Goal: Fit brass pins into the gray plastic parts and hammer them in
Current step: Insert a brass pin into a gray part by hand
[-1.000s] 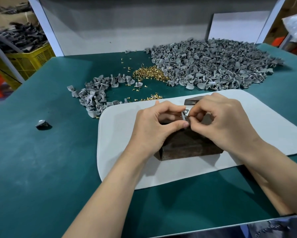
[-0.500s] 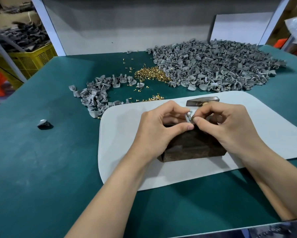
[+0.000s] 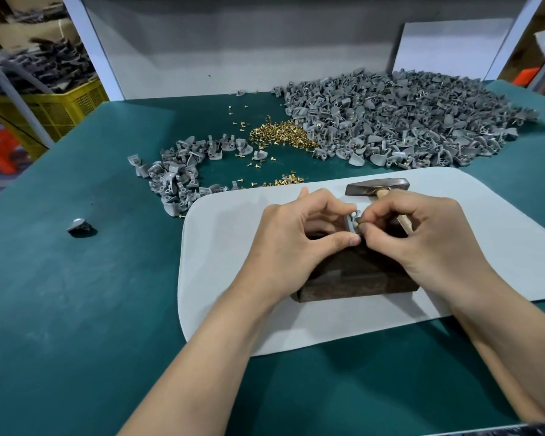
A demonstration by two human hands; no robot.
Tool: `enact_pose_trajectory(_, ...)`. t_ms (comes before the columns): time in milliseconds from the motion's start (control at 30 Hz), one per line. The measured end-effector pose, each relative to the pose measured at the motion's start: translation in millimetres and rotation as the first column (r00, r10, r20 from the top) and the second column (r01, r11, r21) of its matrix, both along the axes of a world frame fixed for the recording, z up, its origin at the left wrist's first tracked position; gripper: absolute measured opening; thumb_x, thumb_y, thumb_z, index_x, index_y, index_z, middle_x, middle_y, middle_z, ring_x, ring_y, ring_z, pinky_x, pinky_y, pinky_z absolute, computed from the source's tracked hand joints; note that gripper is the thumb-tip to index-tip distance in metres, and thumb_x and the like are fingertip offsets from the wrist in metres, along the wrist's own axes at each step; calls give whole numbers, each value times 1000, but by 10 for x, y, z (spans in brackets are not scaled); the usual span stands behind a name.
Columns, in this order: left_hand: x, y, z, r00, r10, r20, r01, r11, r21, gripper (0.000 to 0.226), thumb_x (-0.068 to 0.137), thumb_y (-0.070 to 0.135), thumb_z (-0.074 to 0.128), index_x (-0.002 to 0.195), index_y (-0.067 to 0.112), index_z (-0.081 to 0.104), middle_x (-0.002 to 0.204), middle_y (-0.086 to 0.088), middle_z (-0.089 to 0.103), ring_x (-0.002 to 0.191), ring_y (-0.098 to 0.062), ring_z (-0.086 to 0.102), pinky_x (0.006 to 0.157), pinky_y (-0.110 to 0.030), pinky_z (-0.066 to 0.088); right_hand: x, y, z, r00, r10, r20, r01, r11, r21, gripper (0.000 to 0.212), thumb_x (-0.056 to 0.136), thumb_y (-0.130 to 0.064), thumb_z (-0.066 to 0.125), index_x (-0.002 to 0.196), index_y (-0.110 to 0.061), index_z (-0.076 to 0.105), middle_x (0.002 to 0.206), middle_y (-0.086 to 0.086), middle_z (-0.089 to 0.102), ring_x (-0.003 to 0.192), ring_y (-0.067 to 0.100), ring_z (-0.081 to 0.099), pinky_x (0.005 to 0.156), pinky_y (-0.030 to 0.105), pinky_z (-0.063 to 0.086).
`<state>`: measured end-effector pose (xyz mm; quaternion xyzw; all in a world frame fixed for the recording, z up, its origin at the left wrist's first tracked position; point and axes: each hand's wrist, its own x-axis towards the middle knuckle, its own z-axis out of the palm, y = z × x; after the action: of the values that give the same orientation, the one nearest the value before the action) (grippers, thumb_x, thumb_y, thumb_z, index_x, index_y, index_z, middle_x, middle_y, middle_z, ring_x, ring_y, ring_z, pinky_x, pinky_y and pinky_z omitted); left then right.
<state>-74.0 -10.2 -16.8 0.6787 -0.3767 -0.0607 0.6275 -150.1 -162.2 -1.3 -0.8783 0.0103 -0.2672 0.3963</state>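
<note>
1. The gray plastic part (image 3: pixel 352 221) is held up just above the far edge of a dark block (image 3: pixel 353 278), between the two hands, near the middle of the bench (image 3: pixel 76 309).
2. The left hand (image 3: pixel 291 243) pinches the part between thumb and curled forefinger, with the thumb tip on its near side.
3. The right hand (image 3: pixel 422 237) has its fingers curled in, and its fingertips meet the part from the right. A small brass pin (image 3: pixel 358 224) shows as a glint right where they touch it. I cannot tell how far in it sits.
4. The block stands on a pale mat (image 3: pixel 233 247) with rounded corners, laid over the green bench top.
5. A hammer (image 3: pixel 376 186) lies on the mat just beyond the right hand. Its dark head points left and its wooden handle runs under the knuckles.
6. Beyond the mat's far left corner lies a small heap of gray parts (image 3: pixel 179 177), and a few loose pins (image 3: pixel 283 181) lie at the mat's far edge.
7. Farther back there is a pile of brass pins (image 3: pixel 280 135), touching a large heap of gray parts (image 3: pixel 406 121) that spreads across the far right.
8. One lone gray piece (image 3: pixel 79 226) sits well apart on the left.
9. A yellow crate (image 3: pixel 60 111) stands off the bench at the far left.
</note>
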Motion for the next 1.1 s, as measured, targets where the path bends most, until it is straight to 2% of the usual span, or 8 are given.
enact_pose_trajectory(267, 0, -13, -21, 999, -30, -46, 29, 999, -30, 30, 70, 0, 78, 87, 22, 67, 89, 7, 71, 84, -5, 69, 80, -21, 54, -11, -1, 17, 999, 12, 34, -9, 997, -71, 20, 71, 0, 74, 67, -18, 67, 67, -4, 65, 66, 11, 57, 61, 10, 40)
enact_pose_trajectory(400, -4, -7, -22, 998, -36, -53, 35, 999, -23, 30, 69, -1, 79, 83, 23, 66, 88, 9, 71, 82, -4, 68, 79, -20, 54, -7, -11, 19, 999, 37, 28, -33, 992, -122, 17, 71, 1, 75, 67, -13, 67, 67, -3, 65, 68, 12, 57, 62, 9, 39)
enact_pose_trajectory(633, -36, -15, -5, 1000, -15, -14, 15, 1000, -24, 34, 70, -3, 78, 79, 25, 62, 92, 3, 71, 80, -5, 69, 80, -20, 55, -2, -19, 15, 997, 45, 59, -33, 980, -195, 15, 70, 1, 75, 68, -12, 67, 68, -4, 64, 67, 12, 57, 63, 13, 41)
enact_pose_trajectory(700, -41, -15, 8, 1000, -7, -7, 7, 999, -41, 32, 70, -1, 78, 81, 24, 63, 91, 7, 70, 79, -4, 68, 78, -18, 54, 8, -10, -1, 996, 61, 65, -54, 993, -103, 12, 71, -5, 72, 69, -15, 66, 66, -7, 63, 64, 7, 56, 62, 10, 39)
enact_pose_trajectory(767, -45, -26, 24, 1000, -4, -17, 3, 996, -84, 30, 71, 2, 78, 84, 24, 63, 86, 12, 70, 77, -6, 69, 76, -19, 54, 20, -8, -13, 992, 106, 74, -115, 986, 120, 9, 74, -10, 68, 71, -17, 66, 63, -9, 62, 60, 1, 54, 60, 7, 38)
enact_pose_trajectory(833, -55, -40, 39, 999, -10, -42, 5, 992, -125, 30, 72, 3, 78, 87, 25, 63, 80, 15, 69, 71, -7, 68, 71, -20, 54, 25, -23, -17, 986, 129, 102, -153, 949, 275, 8, 75, -12, 68, 73, -20, 69, 66, -10, 65, 61, -1, 56, 61, 9, 42)
enact_pose_trajectory(967, -57, -33, 37, 999, -8, -49, 0, 987, -159, 29, 72, 4, 78, 91, 21, 64, 78, 15, 68, 69, -1, 65, 66, -18, 54, 16, -33, -10, 981, 167, 94, -190, 913, 361, 9, 75, -15, 70, 76, -22, 73, 75, -6, 72, 70, 6, 65, 70, 15, 49)
enact_pose_trajectory(1100, -51, -41, 17, 1000, -5, -31, 0, 987, -158, 30, 72, 5, 78, 93, 21, 65, 81, 18, 68, 74, 2, 65, 70, -13, 51, 5, -37, 0, 983, 163, 89, -184, 916, 356, 18, 80, -5, 69, 77, -23, 72, 73, -9, 71, 67, 2, 63, 66, 11, 47)
